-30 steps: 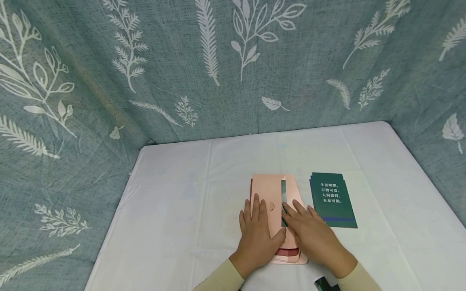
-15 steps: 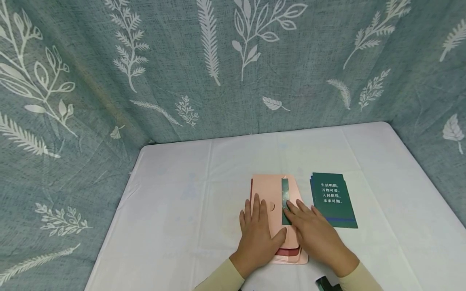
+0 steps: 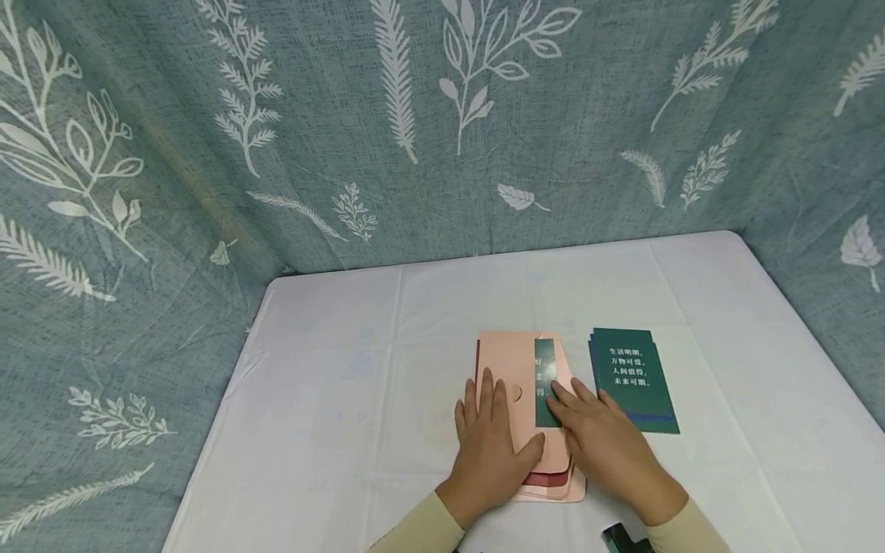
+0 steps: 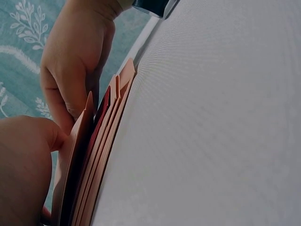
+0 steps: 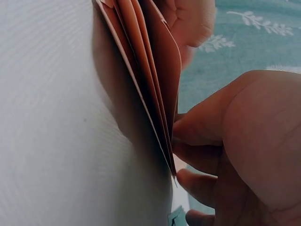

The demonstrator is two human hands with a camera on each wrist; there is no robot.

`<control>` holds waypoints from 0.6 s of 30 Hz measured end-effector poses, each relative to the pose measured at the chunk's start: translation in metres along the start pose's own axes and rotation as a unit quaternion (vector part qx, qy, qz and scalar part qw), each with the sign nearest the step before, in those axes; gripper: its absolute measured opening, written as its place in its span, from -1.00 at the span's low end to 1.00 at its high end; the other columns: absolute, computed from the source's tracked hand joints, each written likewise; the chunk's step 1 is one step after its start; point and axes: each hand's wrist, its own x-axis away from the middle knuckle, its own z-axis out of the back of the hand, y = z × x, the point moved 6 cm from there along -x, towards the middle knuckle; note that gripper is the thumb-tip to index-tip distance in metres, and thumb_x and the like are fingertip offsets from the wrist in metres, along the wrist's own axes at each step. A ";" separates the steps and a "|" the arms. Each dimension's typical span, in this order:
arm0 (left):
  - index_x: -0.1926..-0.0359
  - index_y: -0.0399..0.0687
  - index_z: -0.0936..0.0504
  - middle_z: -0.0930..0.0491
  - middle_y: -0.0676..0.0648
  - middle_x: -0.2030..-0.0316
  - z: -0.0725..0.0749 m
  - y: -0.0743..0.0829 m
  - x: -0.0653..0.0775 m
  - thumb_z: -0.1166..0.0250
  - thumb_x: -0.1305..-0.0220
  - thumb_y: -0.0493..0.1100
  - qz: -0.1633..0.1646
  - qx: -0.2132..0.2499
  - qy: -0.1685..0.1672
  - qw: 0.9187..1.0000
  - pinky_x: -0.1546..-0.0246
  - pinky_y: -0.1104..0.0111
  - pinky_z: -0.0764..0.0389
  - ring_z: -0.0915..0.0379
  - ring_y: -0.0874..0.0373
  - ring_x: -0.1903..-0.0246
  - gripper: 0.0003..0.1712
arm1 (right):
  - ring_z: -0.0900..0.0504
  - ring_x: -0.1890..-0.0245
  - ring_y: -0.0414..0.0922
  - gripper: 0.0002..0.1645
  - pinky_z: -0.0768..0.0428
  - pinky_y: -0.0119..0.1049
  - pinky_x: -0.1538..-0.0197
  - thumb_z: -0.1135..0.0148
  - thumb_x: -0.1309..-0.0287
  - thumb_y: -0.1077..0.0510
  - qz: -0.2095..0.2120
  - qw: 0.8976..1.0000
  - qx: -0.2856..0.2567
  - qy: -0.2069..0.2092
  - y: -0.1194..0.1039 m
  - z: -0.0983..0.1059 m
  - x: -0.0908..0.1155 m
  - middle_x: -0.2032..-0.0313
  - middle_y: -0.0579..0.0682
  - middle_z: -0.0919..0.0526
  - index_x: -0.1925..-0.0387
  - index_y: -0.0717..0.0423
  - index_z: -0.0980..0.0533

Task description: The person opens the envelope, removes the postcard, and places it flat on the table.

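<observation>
A stack of pink paper envelopes (image 3: pixel 499 349), with a dark red layer among them, lies on the white table. My left hand (image 3: pixel 489 453) rests flat on the top envelope, fingers spread. Out of a slit in that envelope shows a strip of a dark green card (image 3: pixel 545 357) with white characters; its left part is hidden inside. My right hand (image 3: pixel 611 445) touches the card's right edge with its extended fingertips. From the side, the left wrist view shows the envelope layers (image 4: pixel 89 160) slightly fanned apart, and the right wrist view shows their curved open edges (image 5: pixel 141 52).
Several green cards (image 3: pixel 631 376) with white writing lie overlapped to the right, a blue edge showing among them. A dark object (image 3: pixel 622 540) sits by the right wrist at the near edge. A blue-green leaf-patterned curtain (image 3: pixel 415 200) stands behind the white table (image 3: pixel 332 384).
My right fingertips have moved slightly right, and the green card has slid out with them. Its visible strip is wider and now shows white characters. My left hand has stayed put.
</observation>
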 end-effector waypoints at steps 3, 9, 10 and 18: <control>-0.64 -0.47 -0.15 0.16 -0.37 -0.70 0.000 0.000 0.000 -0.30 -0.46 0.24 -0.001 -0.001 0.000 1.000 -0.47 -0.44 0.16 0.38 -0.42 -0.65 0.09 | -0.37 -0.52 0.27 -0.49 -0.27 0.45 -0.43 -0.37 -0.40 0.27 -0.004 1.000 0.003 0.001 0.002 0.002 0.001 -0.46 0.17 -0.52 -0.34 0.25 -0.65; -0.64 -0.47 -0.15 0.16 -0.37 -0.70 0.000 0.000 0.000 -0.30 -0.46 0.24 0.001 0.000 -0.001 1.000 -0.47 -0.43 0.16 0.38 -0.42 -0.65 0.10 | -0.40 -0.50 0.29 -0.50 -0.29 0.45 -0.42 -0.39 -0.39 0.27 -0.012 1.000 0.009 0.009 0.007 0.005 0.001 -0.44 0.19 -0.55 -0.32 0.27 -0.66; -0.64 -0.47 -0.15 0.16 -0.37 -0.71 0.000 0.000 0.000 -0.30 -0.46 0.24 0.002 0.000 -0.001 1.000 -0.47 -0.43 0.16 0.38 -0.41 -0.65 0.10 | -0.41 -0.49 0.29 -0.51 -0.29 0.45 -0.41 -0.39 -0.38 0.27 -0.012 1.000 0.007 0.011 0.008 0.006 0.002 -0.44 0.20 -0.55 -0.31 0.27 -0.67; -0.65 -0.45 -0.15 0.17 -0.34 -0.71 -0.001 -0.002 -0.001 -0.30 -0.46 0.25 0.004 0.003 -0.001 1.000 -0.48 -0.42 0.17 0.39 -0.40 -0.66 0.10 | -0.42 -0.48 0.32 -0.53 -0.29 0.49 -0.40 -0.41 -0.38 0.25 -0.023 1.000 0.001 0.017 0.011 0.009 0.002 -0.42 0.21 -0.57 -0.27 0.28 -0.69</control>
